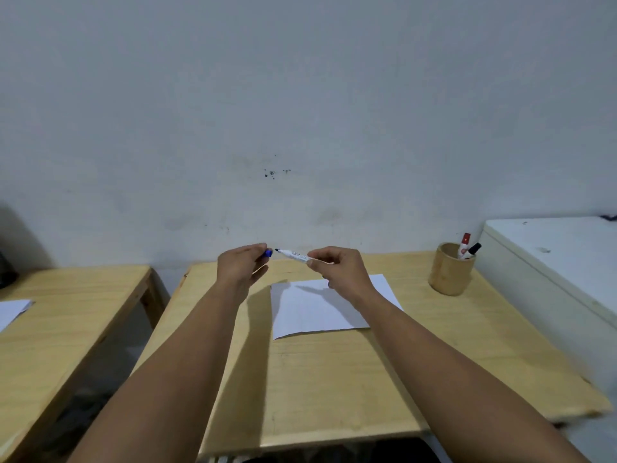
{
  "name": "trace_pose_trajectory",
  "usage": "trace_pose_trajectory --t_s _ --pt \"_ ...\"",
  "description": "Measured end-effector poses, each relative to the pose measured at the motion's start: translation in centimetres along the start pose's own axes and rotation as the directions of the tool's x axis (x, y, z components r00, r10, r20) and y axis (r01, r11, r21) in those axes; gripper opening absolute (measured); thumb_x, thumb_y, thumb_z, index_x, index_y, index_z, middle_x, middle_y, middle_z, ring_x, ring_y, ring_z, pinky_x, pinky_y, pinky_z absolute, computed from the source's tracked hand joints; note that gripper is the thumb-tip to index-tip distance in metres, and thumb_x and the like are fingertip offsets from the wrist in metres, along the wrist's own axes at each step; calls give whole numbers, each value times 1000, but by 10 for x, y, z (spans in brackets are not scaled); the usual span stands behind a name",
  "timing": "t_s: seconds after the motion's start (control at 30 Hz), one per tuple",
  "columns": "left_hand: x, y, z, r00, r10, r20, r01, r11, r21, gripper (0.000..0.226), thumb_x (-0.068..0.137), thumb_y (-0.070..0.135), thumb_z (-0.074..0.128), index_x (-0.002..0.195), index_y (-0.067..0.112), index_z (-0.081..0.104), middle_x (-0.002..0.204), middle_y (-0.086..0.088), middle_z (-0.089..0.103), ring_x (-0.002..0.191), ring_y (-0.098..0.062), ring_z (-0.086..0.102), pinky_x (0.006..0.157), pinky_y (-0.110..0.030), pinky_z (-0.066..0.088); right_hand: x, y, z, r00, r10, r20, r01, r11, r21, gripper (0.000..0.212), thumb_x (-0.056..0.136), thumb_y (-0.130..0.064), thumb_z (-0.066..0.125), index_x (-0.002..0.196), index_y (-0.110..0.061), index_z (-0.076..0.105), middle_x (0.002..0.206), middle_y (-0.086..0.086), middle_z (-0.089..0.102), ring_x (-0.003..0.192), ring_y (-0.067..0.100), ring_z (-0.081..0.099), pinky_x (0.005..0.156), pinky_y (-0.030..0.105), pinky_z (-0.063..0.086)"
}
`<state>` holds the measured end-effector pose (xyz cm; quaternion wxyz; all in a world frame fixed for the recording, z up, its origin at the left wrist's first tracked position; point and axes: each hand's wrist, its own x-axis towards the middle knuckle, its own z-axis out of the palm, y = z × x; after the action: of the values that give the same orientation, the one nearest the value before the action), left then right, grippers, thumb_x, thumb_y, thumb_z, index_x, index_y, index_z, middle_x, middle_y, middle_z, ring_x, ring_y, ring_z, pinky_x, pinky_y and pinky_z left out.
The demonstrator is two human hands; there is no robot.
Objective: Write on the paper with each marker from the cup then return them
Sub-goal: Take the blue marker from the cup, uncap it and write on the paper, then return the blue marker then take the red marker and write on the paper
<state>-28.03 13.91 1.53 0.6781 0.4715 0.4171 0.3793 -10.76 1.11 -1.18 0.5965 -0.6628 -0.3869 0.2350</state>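
Two hands meet at frame centre above the table (334,379): the right hand (337,267) pinches a white marker (293,255), dark tip bared, while the left hand (240,265) grips its blue cap (268,252) just apart. The marker's print is unreadable. White paper (320,309) lies below; the cup (450,269) at right holds two markers (467,248).

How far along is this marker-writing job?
Early on. The left hand holds the blue cap, the right hand the uncapped marker. The paper looks blank. Two markers wait in the cup.
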Motion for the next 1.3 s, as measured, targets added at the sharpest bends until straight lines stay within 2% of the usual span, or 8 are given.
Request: trace_pose_trajectory --t_s 0.27,0.47,0.67,0.77,0.9,1.03,1.17,1.3 --pt "-34 16 41 999 -9 49 10 1000 -21 5 89 9 74 85 8 75 87 -8 76 77 -14 69 94 -36 57 -14 -20 -29 997 -58 -47 57 998 -35 18 94 -8 80 112 -3 82 81 -9 70 51 -11 59 51 5 41" --pt "-44 16 75 995 84 58 -89 993 77 11 89 5 71 78 3 75 86 -17 70 78 -24 62 84 -35 57 -23 -26 -46 987 -127 -99 116 987 -110 8 93 -13 81 101 -12 82 84 -14 70 61 -11 60 66 16 44" --pt "-42 12 112 984 146 105 -162 972 169 13 88 3 69 78 4 78 84 -17 71 77 -25 64 77 -34 53 -21 -36 -75 990 -115 -76 88 953 -291 19 91 -15 81 110 -14 81 89 -4 72 71 17 68 71 28 51" --pt "-49 15 150 944 229 238 -269 952 149 11 92 22 73 94 13 79 99 -11 79 86 -16 72 83 -34 55 -5 -45 -102 998 -64 -19 44 847 -529 29 87 -20 79 116 -23 80 92 -2 79 80 23 75 77 33 59" --pt "-43 6 206 916 295 273 -356 911 209 65 93 55 65 146 20 53 120 -2 72 106 -17 70 97 -42 57 23 -56 -156 989 -68 -132 -34 759 -650 26 82 -16 74 107 -21 78 99 4 79 92 28 75 81 38 61" --pt "-30 -25 243 880 250 404 -430 780 454 71 92 38 71 154 24 40 136 -4 62 119 -22 61 104 -41 50 44 -55 -222 943 -82 -321 -142 776 -615 21 83 -9 67 103 -14 73 97 2 78 92 28 73 86 44 62" --pt "-22 -58 277 827 148 543 -489 668 562 91 84 34 82 159 23 32 152 -9 51 135 -26 52 109 -40 46 61 -40 -259 932 -41 -359 -231 696 -680 18 86 -15 69 104 -16 71 101 5 76 94 30 71 90 47 59" --pt "-17 -89 305 785 91 613 -540 587 603 105 77 39 88 162 20 27 161 -6 43 146 -24 43 112 -38 40 67 -17 -271 929 48 -367 -318 609 -727 22 83 -16 69 105 -18 68 100 2 73 89 28 64 84 41 39"
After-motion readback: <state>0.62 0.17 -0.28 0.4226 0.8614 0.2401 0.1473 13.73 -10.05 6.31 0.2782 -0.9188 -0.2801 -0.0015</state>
